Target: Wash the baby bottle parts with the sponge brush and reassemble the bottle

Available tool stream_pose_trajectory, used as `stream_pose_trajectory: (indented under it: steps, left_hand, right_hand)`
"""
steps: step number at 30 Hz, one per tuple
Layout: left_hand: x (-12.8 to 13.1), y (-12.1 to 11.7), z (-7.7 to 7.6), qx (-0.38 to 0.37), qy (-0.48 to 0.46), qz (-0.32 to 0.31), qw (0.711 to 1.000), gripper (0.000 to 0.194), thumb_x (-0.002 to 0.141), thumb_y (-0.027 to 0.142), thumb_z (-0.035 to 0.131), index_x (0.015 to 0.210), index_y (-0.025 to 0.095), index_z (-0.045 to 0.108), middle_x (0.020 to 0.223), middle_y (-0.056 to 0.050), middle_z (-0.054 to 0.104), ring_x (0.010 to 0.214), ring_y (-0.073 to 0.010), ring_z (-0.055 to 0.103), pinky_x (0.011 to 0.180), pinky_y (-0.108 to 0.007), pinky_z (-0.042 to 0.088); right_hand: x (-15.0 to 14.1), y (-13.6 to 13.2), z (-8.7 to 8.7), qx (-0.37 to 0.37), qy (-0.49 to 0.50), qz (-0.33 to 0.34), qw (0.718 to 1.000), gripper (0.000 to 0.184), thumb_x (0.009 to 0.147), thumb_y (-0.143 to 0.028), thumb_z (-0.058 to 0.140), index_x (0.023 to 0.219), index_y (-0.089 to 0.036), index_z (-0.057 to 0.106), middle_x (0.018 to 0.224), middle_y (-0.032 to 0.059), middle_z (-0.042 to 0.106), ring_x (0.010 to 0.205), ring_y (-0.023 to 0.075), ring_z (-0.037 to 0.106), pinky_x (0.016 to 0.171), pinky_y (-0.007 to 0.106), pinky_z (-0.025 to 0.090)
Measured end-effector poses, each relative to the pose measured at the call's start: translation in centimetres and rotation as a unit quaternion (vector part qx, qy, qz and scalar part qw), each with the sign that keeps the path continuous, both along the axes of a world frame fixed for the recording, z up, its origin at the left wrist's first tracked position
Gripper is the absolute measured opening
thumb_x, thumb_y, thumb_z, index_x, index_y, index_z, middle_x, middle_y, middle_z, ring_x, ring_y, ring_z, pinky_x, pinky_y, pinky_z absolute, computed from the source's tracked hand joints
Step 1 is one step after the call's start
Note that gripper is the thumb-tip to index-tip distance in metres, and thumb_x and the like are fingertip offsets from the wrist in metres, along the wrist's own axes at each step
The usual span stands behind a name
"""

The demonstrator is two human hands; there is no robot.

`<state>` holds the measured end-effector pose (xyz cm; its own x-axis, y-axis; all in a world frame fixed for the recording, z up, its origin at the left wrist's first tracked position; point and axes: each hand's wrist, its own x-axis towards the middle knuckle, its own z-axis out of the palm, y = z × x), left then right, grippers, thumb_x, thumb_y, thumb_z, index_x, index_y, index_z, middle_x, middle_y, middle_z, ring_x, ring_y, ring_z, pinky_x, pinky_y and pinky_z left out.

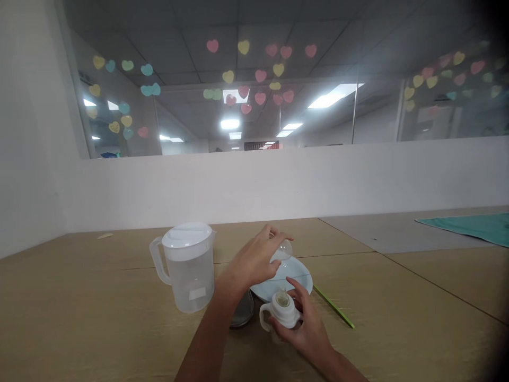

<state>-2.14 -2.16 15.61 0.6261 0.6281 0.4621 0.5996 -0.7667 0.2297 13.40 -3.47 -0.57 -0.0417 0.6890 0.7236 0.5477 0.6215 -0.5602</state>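
Observation:
My right hand (306,329) is wrapped round a white baby bottle (284,314) with side handles, held upright near me. A clear teat (282,296) shows uncovered at its top. Farther off, my left hand (258,257) grips a clear domed bottle cap (283,250) above a pale blue plate (302,273). The plate lies on the table beyond the bottle, partly hidden by both hands. Under my left forearm stands a dark round container (243,310), mostly covered from sight.
Left of my arms stands a lidded translucent pitcher (191,270), its handle turned left. A green stick (334,307) lies right of the plate. Teal cloth (473,227) covers part of the far right tabletop. Behind the table (119,318) is a white wall (238,185) below a window.

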Motion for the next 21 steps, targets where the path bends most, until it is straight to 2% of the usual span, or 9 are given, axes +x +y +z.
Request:
stream_pose_trajectory:
  steps: [4,9,13,16,21]
  left_hand:
    - [-0.1,1.4,-0.9,-0.016,0.053,0.021,0.998,0.06,0.072,0.009,0.051,0.128,0.026,0.038,0.123,-0.004,0.048,0.109,-0.0195,0.049,0.091,-0.031,0.041]
    - [1.8,3.9,-3.8,-0.117,0.179,0.027,0.977,0.065,0.065,0.013,0.063,0.127,0.02,0.043,0.122,-0.009,0.055,0.109,-0.0245,0.052,0.09,-0.033,0.042]
    - [3.1,5.0,-5.6,-0.176,0.248,0.012,0.953,0.055,0.069,0.022,0.062,0.122,0.022,0.05,0.122,-0.009,0.055,0.107,-0.0253,0.055,0.088,-0.032,0.044]
    - [3.1,5.3,-5.8,-0.202,0.265,0.004,0.943,0.053,0.071,0.025,0.058,0.123,0.022,0.049,0.126,-0.008,0.054,0.109,-0.0251,0.054,0.088,-0.034,0.044]
    - [2.2,5.4,-5.3,-0.235,0.255,-0.024,0.938,0.054,0.071,0.027,0.056,0.125,0.024,0.049,0.129,-0.006,0.051,0.112,-0.0223,0.052,0.091,-0.032,0.043]
  right_hand:
    - [0.2,-0.2,-0.4,0.049,-0.054,0.001,0.997,0.066,0.064,-0.036,0.067,0.122,-0.02,0.039,0.086,0.0035,0.066,0.074,0.0181,0.065,0.065,0.027,0.053]
    - [0.4,-0.1,-0.6,0.086,-0.094,-0.009,0.992,0.062,0.067,-0.036,0.066,0.12,-0.02,0.038,0.096,0.0085,0.067,0.081,0.0213,0.067,0.069,0.03,0.055]
    - [0.5,0.1,-0.4,0.129,-0.115,-0.013,0.985,0.061,0.069,-0.034,0.064,0.121,-0.02,0.036,0.103,0.0102,0.065,0.087,0.0218,0.066,0.071,0.03,0.056]
    - [0.5,0.0,-0.2,0.145,-0.122,-0.013,0.982,0.06,0.069,-0.033,0.064,0.121,-0.02,0.037,0.101,0.0092,0.066,0.085,0.0211,0.066,0.069,0.028,0.056]
    - [0.5,0.0,0.1,0.16,-0.126,-0.014,0.979,0.06,0.069,-0.034,0.064,0.121,-0.02,0.037,0.097,0.0085,0.066,0.082,0.0203,0.067,0.068,0.027,0.055]
